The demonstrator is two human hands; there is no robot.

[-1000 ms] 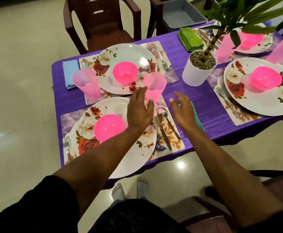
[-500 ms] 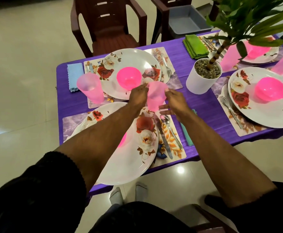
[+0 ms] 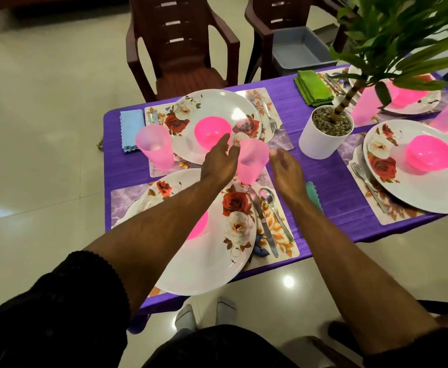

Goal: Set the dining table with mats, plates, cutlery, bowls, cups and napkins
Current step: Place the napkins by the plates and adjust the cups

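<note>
A translucent pink cup [image 3: 253, 162] stands upright at the top of the near floral mat [image 3: 280, 236], between the near and far plates. My left hand [image 3: 219, 162] lies against the cup's left side with fingers straight and the thumb touching its rim. My right hand [image 3: 286, 172] hovers just right of the cup with loosely curled fingers, a small gap between them. The near floral plate [image 3: 217, 261] carries a pink bowl [image 3: 199, 227], mostly hidden under my left forearm. A knife [image 3: 262, 221] and a spoon [image 3: 270, 203] lie on the mat. A teal napkin [image 3: 313, 193] peeks out past my right wrist.
The far setting has a plate [image 3: 217, 102], bowl [image 3: 212, 131], cup [image 3: 155, 147], fork [image 3: 269, 120] and blue napkin [image 3: 131, 128]. A white plant pot [image 3: 321, 139] stands mid-table. A right setting's plate [image 3: 414, 187] and a green napkin [image 3: 314, 87] lie beyond. Brown chairs [image 3: 180, 49] stand behind.
Both hands reached forward to the pink cup and touched it half a second ago. Now my right hand has come off it and my left fingers lie straight beside it.
</note>
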